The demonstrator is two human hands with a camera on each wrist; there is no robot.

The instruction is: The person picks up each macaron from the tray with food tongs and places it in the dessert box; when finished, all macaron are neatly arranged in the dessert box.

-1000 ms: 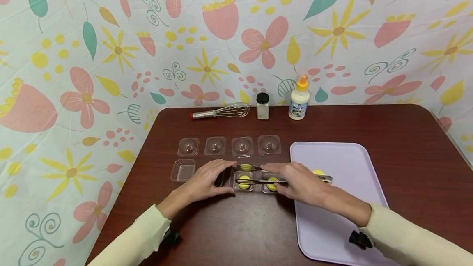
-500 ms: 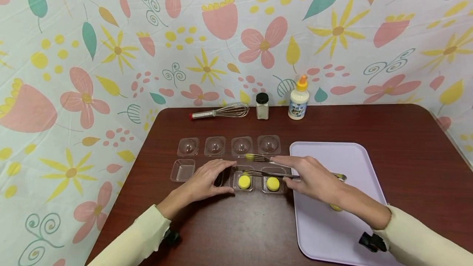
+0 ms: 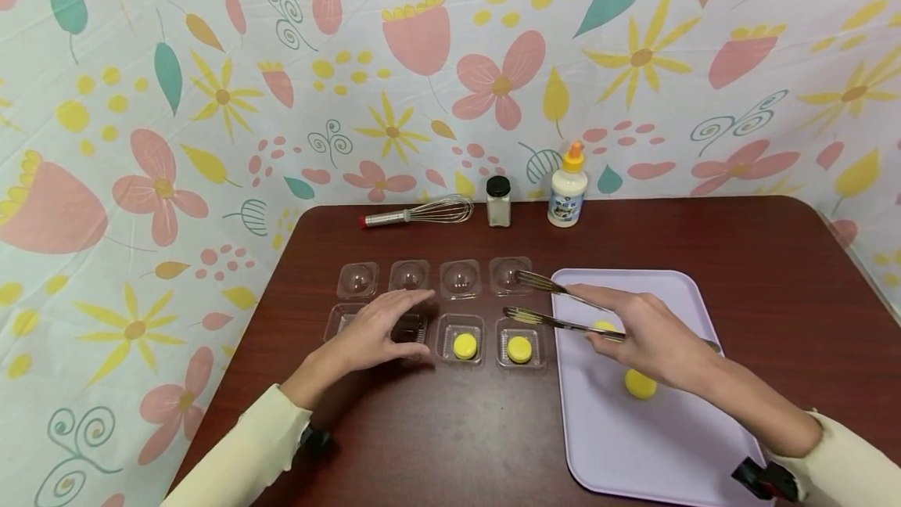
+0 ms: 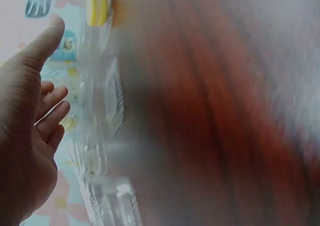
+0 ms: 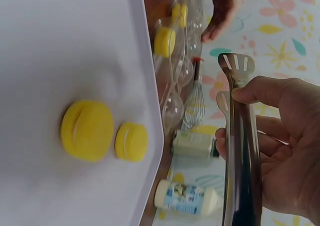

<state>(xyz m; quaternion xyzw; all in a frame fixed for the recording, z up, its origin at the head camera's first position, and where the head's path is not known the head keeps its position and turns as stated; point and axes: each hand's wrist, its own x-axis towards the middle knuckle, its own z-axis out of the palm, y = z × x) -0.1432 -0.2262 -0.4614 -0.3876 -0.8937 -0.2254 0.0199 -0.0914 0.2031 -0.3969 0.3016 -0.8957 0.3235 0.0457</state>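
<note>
My right hand (image 3: 651, 335) grips metal tongs (image 3: 563, 324) above the left side of the lilac tray (image 3: 633, 452). The tongs' two slotted ends stand apart, with nothing between them. On the tray lie two yellow macarons; the nearer macaron (image 3: 640, 383) is in plain sight, the other partly behind the tongs. Another macaron (image 3: 465, 346) sits in a clear plastic box (image 3: 451, 358), and a similar macaron (image 3: 519, 349) in the box to its right. With thumb and fingers spread, my left hand (image 3: 373, 331) hovers over the left boxes, partly hiding them, and holds nothing.
Several clear domed lids (image 3: 461, 278) form a row behind the boxes. Farther back lie a whisk (image 3: 422, 213), a black-capped jar (image 3: 498, 203) and a white bottle (image 3: 566, 192) with an orange tip. A patterned cloth (image 3: 281, 100) hangs behind the table.
My right hand has carried the tongs rightward from the boxes to over the tray, uncovering the two boxed macarons. My left hand has shifted slightly left, away from the third box.
</note>
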